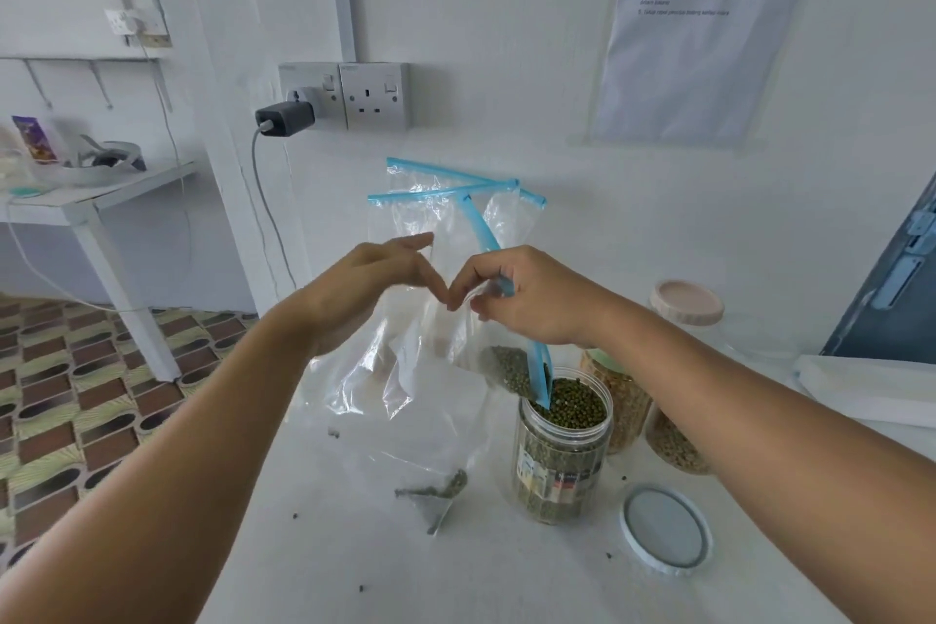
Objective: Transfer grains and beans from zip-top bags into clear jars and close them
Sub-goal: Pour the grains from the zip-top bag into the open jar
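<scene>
Fingers of right hand (pixel 532 299) pinching bag (pixel 445 319) over open jar (pixel 562 451) of green beans; left hand (pixel 369 279) fingers straight, pressed together; lid (pixel 666 530) at jar's four o'clock.

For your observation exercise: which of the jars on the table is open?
The front jar, full of green beans under the right hand; its lid lies beside it. The jars behind have lids on.
</scene>
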